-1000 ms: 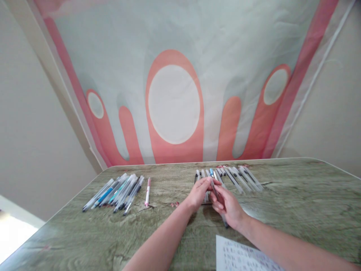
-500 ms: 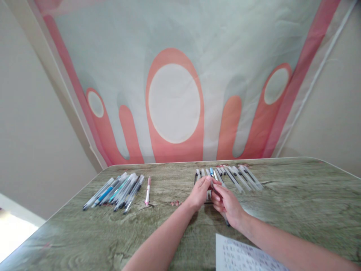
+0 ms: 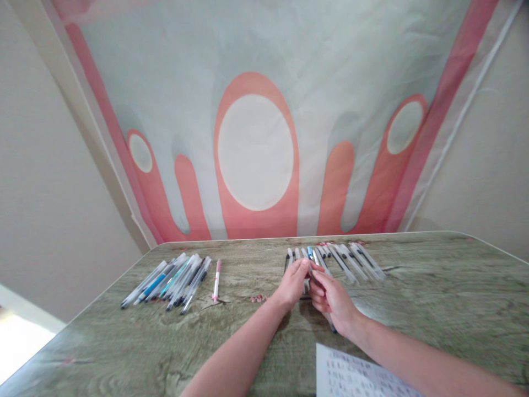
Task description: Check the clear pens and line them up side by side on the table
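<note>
My left hand (image 3: pixel 295 280) and my right hand (image 3: pixel 334 298) meet above the wooden table, fingers closed together on one pen (image 3: pixel 332 322). The pen's dark lower end sticks out below my right palm; its upper part is mostly covered by fingers of both hands. Just beyond my hands lies a row of pens (image 3: pixel 347 263), mostly clear or whitish with black parts, laid roughly side by side. A blue-ended pen (image 3: pixel 309 251) is among them, partly hidden behind my fingers.
On the left lies a bunch of pens (image 3: pixel 182 281), some blue or teal. Beside it is a single pink-and-white pen (image 3: pixel 216 280). A sheet of paper with writing (image 3: pixel 355 375) rests at the near edge, under my right forearm. A patterned backdrop (image 3: pixel 256 220) stands behind the table (image 3: pixel 124 353).
Hardly anything differs. Both hands stay together on the pen in the same place, and the pens on the table lie as before.
</note>
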Motion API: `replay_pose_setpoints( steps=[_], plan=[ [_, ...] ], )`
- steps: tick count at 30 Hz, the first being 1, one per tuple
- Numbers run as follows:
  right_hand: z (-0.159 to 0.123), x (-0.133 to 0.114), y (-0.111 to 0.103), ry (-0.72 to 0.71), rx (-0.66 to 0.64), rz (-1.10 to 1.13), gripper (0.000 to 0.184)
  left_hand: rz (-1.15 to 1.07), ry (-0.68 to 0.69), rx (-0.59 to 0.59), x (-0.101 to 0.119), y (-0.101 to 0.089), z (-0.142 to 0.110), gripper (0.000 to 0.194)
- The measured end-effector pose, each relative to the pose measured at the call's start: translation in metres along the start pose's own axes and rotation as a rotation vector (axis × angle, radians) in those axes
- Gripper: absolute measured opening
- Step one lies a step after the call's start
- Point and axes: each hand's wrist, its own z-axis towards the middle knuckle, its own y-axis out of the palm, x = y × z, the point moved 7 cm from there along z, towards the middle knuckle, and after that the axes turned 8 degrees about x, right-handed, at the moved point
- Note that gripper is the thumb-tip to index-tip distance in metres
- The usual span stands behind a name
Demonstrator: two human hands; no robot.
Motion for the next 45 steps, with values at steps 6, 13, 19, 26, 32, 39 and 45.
replay_pose_setpoints(
  steps=[6, 13, 19, 26, 32, 39, 45],
  plan=[
    [0.002, 0.001, 0.002, -0.001, -0.055, 0.026, 0.025, 0.026, 0.017, 0.017, 0.003, -0.001, -0.001, 0.047],
    [0.002, 0.004, 0.002, 0.018, -0.08, 0.04, 0.025, 0.001, 0.013, 0.004, 0.005, 0.002, 0.0, 0.048],
    [-0.001, 0.0, 0.003, 0.0, -0.034, -0.018, 0.026, -0.013, -0.004, 0.011, -0.001, 0.0, 0.001, 0.046],
    [-0.004, -0.001, 0.003, -0.03, 0.032, -0.04, 0.027, 0.036, 0.003, 0.116, -0.008, -0.002, 0.001, 0.043],
    [-0.005, 0.0, 0.001, -0.025, 0.064, -0.04, 0.025, 0.049, 0.011, 0.138, -0.009, -0.002, 0.0, 0.041],
    [-0.006, -0.002, 0.003, -0.029, 0.056, -0.065, 0.023, 0.079, 0.048, 0.15, -0.006, -0.004, 0.0, 0.041],
    [-0.003, -0.001, 0.004, -0.033, 0.041, -0.067, 0.023, 0.14, 0.058, 0.183, -0.003, -0.005, -0.001, 0.044]
  ],
)
